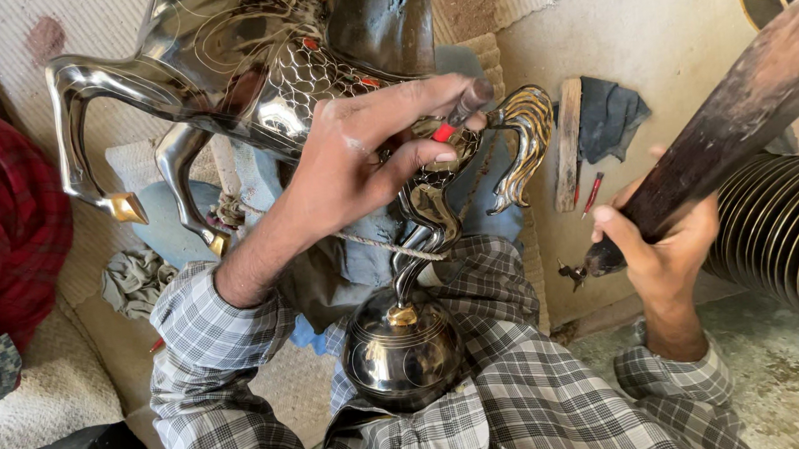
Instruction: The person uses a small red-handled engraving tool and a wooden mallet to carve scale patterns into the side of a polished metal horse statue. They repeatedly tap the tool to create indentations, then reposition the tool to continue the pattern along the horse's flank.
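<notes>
My left hand [362, 159] holds a small punch [471, 100] between thumb and fingers, its tip set against the flank of the polished metal horse [261, 74] that lies across my lap. My right hand [661, 246] is clenched round the wooden mallet [737, 115], raised well off to the side. The horse rears on 1 round base [404, 353], which sits between my knees in the checked trousers [529, 397]; its curled gold tail [527, 136] hangs just beside my left fingers.

To strike well, I judge the punch should stand square to the curved surface, with my fingers low enough to steady it yet out of the mallet's path. A short, straight blow seems safer than a swing, since the polished metal would let the tip skid. I cannot quite tell where the tip sits; my fingers hide it.

Room is tight on the right: a ribbed metal vessel [776, 229] stands close to my mallet hand. Against the wall [676, 38] lie a wooden strip [568, 143], a dark rag [610, 111] and a red pencil [592, 193]. On the left, red checked cloth [14, 220] sits near the horse's forelegs [91, 147].
</notes>
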